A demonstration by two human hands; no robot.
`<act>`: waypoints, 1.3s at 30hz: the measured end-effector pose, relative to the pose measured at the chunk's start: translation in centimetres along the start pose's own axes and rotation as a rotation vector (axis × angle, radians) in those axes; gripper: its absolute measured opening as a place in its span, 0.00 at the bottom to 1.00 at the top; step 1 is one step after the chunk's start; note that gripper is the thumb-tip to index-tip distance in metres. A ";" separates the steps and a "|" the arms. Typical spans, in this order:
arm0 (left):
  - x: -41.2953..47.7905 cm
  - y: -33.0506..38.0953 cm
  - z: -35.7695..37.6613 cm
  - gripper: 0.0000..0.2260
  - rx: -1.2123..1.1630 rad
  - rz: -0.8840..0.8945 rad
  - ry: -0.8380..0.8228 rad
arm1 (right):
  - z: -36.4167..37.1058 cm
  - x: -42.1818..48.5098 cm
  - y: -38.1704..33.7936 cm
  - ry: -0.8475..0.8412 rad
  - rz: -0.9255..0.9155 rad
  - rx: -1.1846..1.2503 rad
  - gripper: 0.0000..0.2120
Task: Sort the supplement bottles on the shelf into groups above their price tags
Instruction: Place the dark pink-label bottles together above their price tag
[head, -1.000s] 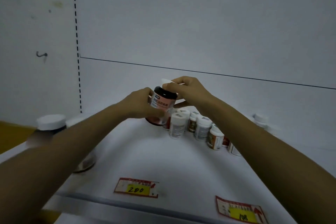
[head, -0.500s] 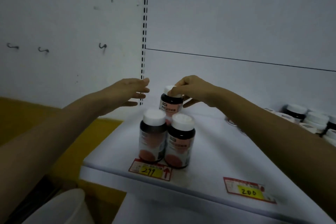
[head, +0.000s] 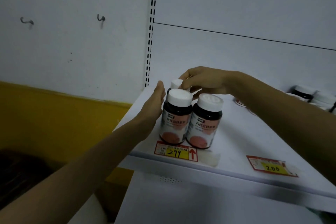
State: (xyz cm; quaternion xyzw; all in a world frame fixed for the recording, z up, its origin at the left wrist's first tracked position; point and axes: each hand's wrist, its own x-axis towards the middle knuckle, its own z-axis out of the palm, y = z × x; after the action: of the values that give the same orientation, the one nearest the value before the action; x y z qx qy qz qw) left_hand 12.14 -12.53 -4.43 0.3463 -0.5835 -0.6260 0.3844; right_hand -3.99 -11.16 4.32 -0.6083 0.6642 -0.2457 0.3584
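Observation:
Two dark bottles with white caps and pink labels stand side by side at the shelf's front left, the left bottle [head: 176, 114] and the right bottle [head: 205, 120], just behind the red and yellow 299 price tag [head: 176, 151]. A third bottle of the same kind [head: 176, 84] stands behind them, mostly hidden. My right hand [head: 201, 82] grips its white cap from above. My left hand [head: 154, 103] lies flat with fingers straight against the left side of the left bottle. A 200 price tag [head: 271, 167] is stuck further right on the shelf edge.
The white shelf [head: 236, 142] ends at its left edge beside my left hand. More white-capped bottles [head: 307, 92] cluster at the far right. A slotted upright [head: 151, 29] and white back panel stand behind. A yellow wall band lies at the lower left.
My right hand has lowered the third bottle behind the two front ones. My left hand has dropped from mid-air to the left bottle's side. The view has come closer.

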 end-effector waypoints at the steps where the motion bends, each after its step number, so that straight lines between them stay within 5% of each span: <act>1: -0.1 0.0 0.2 0.27 -0.016 -0.001 -0.036 | 0.0 0.0 0.0 -0.010 0.000 0.010 0.11; 8: -0.5 -0.1 0.8 0.19 -0.054 0.057 -0.071 | 0.0 -0.3 0.4 -0.019 -0.010 0.034 0.13; 17: 0.4 0.1 -0.5 0.27 0.126 0.007 -0.001 | 0.1 -0.6 0.5 -0.014 0.000 0.125 0.13; 24: 3.1 6.8 0.2 0.23 0.420 0.235 0.144 | -2.3 -1.4 0.3 0.165 -0.064 0.172 0.14; 27: 4.1 10.0 2.9 0.18 0.676 0.372 0.052 | -4.2 -3.1 0.8 0.284 -0.083 0.143 0.12; 31: 4.4 11.7 8.3 0.25 0.920 0.416 -0.087 | -7.5 -6.0 2.8 0.379 -0.087 0.101 0.07; 39: 4.1 10.9 22.3 0.28 1.044 0.439 -0.233 | -15.7 -13.8 10.0 0.507 -0.047 0.041 0.08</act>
State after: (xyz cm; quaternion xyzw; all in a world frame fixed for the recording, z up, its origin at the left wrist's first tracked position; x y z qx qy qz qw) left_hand -8.57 -6.07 8.24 0.2896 -0.9118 -0.1947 0.2165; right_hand -22.44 2.08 8.90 -0.5351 0.7134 -0.4123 0.1867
